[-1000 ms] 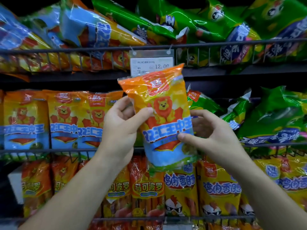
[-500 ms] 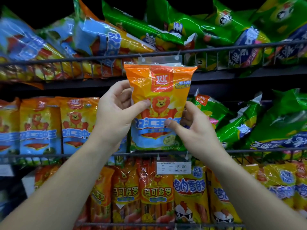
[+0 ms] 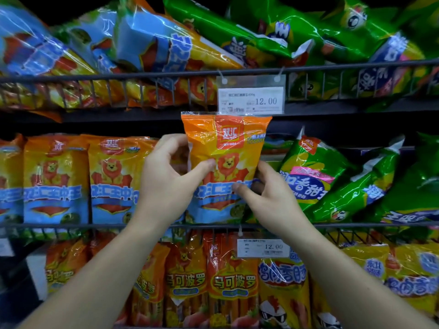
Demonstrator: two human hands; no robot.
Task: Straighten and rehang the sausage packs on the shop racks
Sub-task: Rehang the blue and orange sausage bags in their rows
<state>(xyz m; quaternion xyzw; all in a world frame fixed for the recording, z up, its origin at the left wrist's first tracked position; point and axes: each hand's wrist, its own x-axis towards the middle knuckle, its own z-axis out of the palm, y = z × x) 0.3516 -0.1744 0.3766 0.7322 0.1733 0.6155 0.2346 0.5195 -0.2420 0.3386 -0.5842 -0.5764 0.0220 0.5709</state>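
Both hands, the left hand and the right hand, are pinching the sides of the orange sausage pack, holding it upright at the middle rack, and its crinkly wrap is looking soft and slippery.

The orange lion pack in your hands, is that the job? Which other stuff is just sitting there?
Part of the job:
orange lion pack
left hand
right hand
wire rack

Just there:
green packs
price tag
chicken packs

Lion pack now upright (formerly tilted)
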